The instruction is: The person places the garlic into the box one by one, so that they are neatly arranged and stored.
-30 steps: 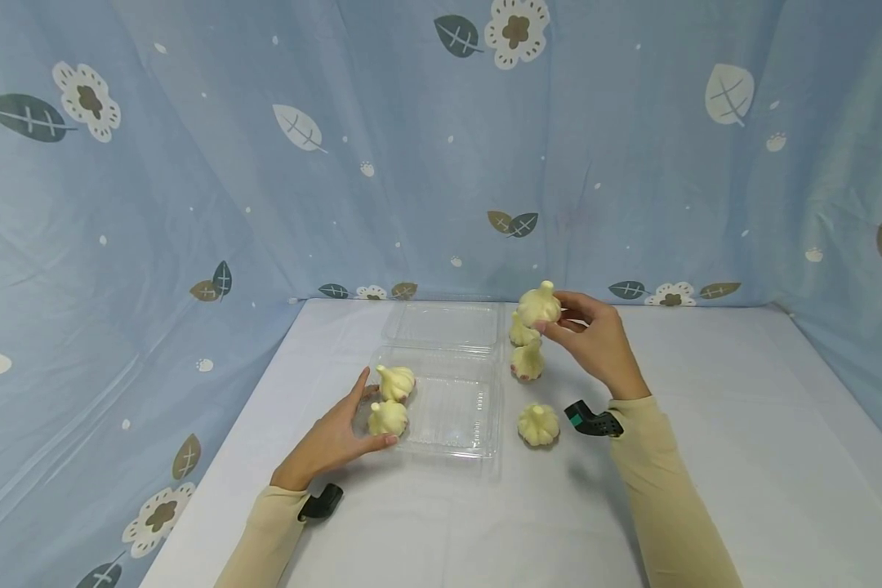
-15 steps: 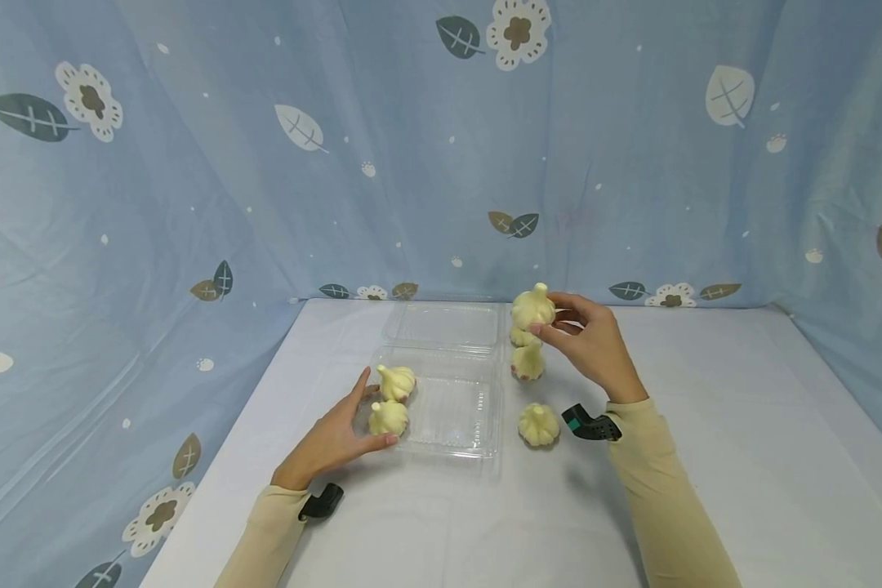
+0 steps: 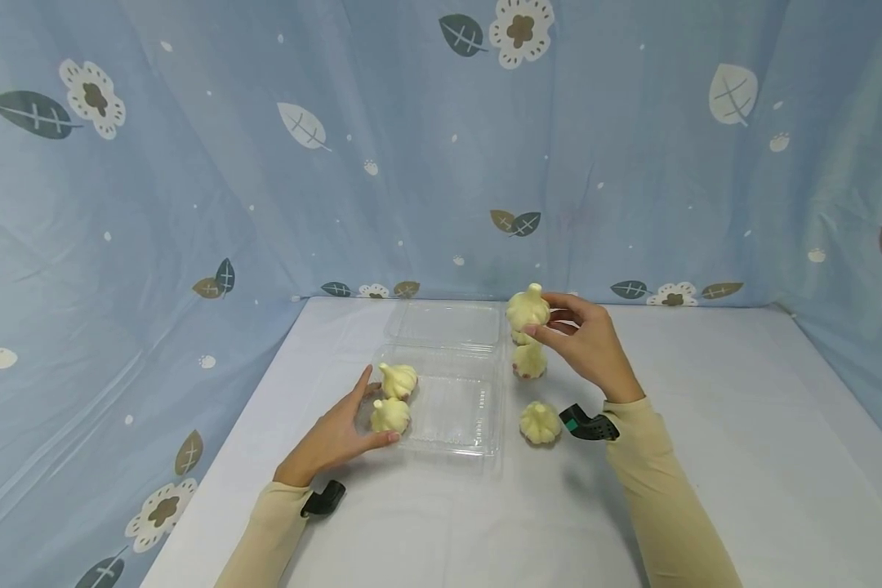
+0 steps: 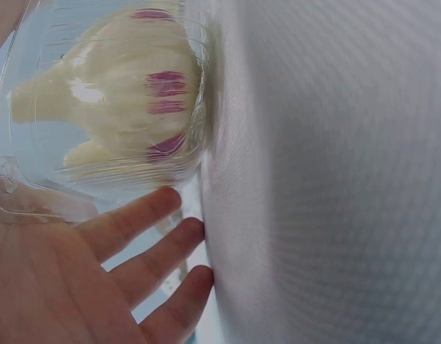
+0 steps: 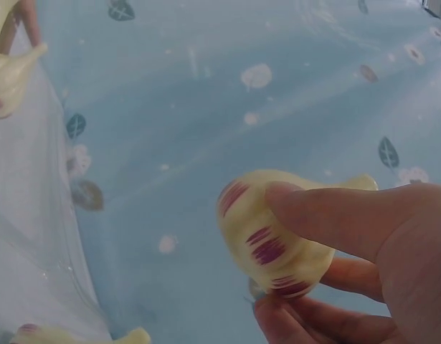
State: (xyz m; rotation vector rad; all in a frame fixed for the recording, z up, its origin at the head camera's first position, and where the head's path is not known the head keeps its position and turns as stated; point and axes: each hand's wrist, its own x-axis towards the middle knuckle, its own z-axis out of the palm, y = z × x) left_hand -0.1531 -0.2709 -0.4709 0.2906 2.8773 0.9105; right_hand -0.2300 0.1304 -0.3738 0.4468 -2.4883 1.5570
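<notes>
In the head view my right hand (image 3: 584, 339) pinches a garlic bulb (image 3: 527, 310) in the air, thumb on one side and fingers on the other. The right wrist view shows this bulb's purple streaks (image 5: 268, 251). My left hand (image 3: 336, 433) rests against the left side of an open clear plastic container (image 3: 448, 449), fingers straight and spread. Two garlic bulbs (image 3: 390, 416) sit inside along that side; one bulb (image 4: 127, 93) shows through the clear wall in the left wrist view. Behind the held bulb, another bulb (image 3: 520, 336) is mostly hidden.
Right of the container stand two more garlic bulbs, one farther back (image 3: 529, 360) and one nearer (image 3: 540, 423). The container's lid (image 3: 444, 325) lies folded back behind it. White cloth (image 3: 742, 425) covers the table, and a blue patterned curtain (image 3: 382, 220) hangs behind.
My right hand has moved a little to the left with the garlic bulb, now over the rearmost bulb in the head view. The left hand has stayed at the container.
</notes>
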